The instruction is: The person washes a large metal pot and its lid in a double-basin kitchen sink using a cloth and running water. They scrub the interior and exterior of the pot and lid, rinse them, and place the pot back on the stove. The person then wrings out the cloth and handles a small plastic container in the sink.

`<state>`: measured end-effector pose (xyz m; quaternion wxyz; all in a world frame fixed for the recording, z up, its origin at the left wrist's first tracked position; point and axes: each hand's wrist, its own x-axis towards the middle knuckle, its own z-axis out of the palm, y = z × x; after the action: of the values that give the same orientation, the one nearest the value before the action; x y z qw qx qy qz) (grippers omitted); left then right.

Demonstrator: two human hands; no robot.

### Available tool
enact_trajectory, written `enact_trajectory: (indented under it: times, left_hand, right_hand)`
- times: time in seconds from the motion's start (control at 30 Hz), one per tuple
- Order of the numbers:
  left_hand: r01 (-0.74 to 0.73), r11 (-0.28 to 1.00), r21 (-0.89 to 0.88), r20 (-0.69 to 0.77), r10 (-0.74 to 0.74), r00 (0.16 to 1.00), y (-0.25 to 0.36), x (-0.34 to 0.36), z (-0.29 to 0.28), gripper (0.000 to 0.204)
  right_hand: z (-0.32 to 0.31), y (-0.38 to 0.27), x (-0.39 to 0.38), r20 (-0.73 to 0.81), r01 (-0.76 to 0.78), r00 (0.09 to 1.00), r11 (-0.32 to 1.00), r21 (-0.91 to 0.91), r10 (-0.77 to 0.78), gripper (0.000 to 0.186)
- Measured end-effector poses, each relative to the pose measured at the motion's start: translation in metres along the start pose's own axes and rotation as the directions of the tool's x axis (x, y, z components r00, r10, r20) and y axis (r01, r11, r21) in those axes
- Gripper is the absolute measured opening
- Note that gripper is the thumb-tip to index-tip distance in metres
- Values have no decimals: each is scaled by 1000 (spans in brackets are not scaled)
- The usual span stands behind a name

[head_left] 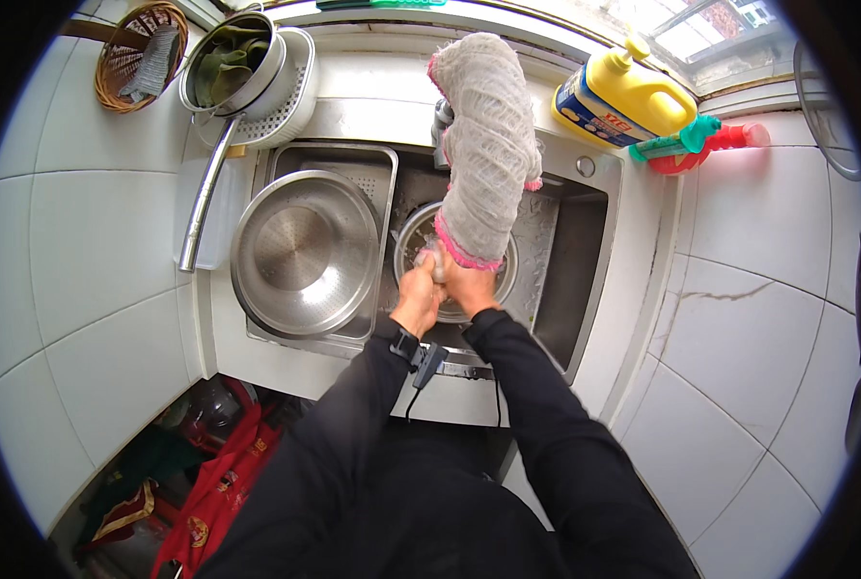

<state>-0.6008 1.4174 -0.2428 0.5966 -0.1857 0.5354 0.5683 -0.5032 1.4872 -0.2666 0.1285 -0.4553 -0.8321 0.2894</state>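
Both my hands are close together over a round metal bowl [510,280] in the sink. The fingers of my left hand [417,297] are curled in around something small and whitish that I cannot make out. My right hand [471,289] is right beside it, its fingers hidden beneath the lower end of a thick tube of off-white gauzy mesh cloth with pink edges [488,145]. This tube hangs over the tap [443,130], which shows only in part. A dark band with a watch-like face [404,344] sits on my left wrist.
A large steel basin [305,256] rests over a steel tray [389,183] left of the bowl. Behind are a long-handled pot [276,72] with green leaf-like pieces, a white colander [305,96], and a wicker basket [112,77]. A yellow pump bottle [633,96] stands back right.
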Motion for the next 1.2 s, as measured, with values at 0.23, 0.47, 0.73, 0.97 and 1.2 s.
enact_trajectory:
  times: [0.23, 0.47, 0.73, 0.97, 1.2]
  left_hand:
    - [149, 935, 321, -64, -136, 989, 15, -12, -15, 95]
    - [124, 938, 324, 20, -137, 990, 21, 3, -10, 97]
    - [162, 986, -29, 215, -152, 965, 18, 6, -2, 54]
    - [41, 978, 206, 68, -56, 996, 13, -11, -1, 61]
    - [98, 941, 323, -78, -76, 994, 22, -18, -11, 98]
  right_hand:
    - [32, 65, 19, 210, -82, 974, 996, -16, 84, 25]
    - [-2, 20, 18, 160, -271, 960, 912, 309, 231, 30]
    - [-20, -63, -20, 266, -386, 923, 693, 609, 280, 29]
    - [-5, 50, 11, -58, -164, 984, 985, 61, 168, 35]
    - [61, 93, 1, 325, -39, 945, 999, -26, 45, 28]
